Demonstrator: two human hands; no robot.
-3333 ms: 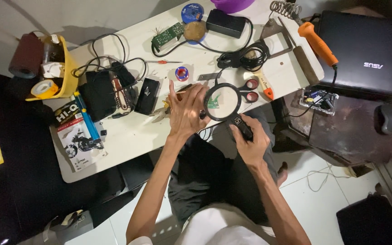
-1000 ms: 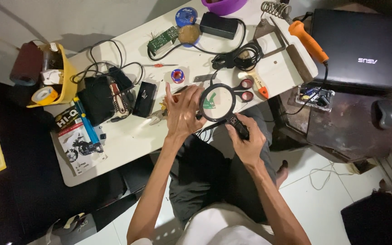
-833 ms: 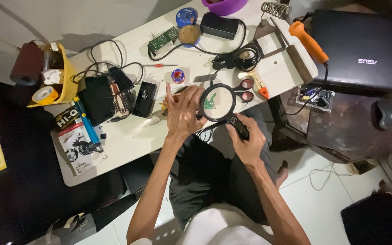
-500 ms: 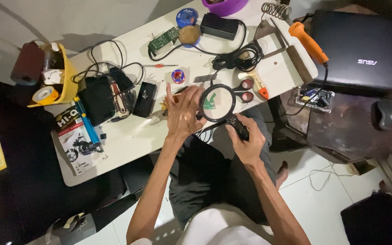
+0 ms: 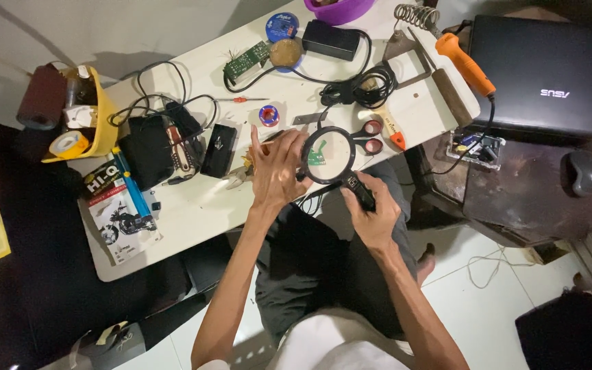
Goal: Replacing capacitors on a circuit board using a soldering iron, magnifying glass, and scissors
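Nearest to us, our right hand was clenched around the black handle of the magnifying glass, tilting the round lens out over the near edge of the white table so that we could look down through it. Under the lens lay a small green circuit board, which showed enlarged through the glass; that, we judged, was why the lens was held just above it rather than laid flat. Our left hand rested beside the lens with the fingers spread and the fingertips at the rim; whether they pinched the little board or only steadied it we could not tell, since the lens frame hid the contact. Just beyond the lens lay red-handled scissors and a small spool. To the left sat a black pouch amid loose cables, and past it a yellow bin with tape rolls. Farther back, a second green board and a black power adapter lay near the far edge. An orange-handled soldering iron rested by its coiled stand, near a closed laptop.
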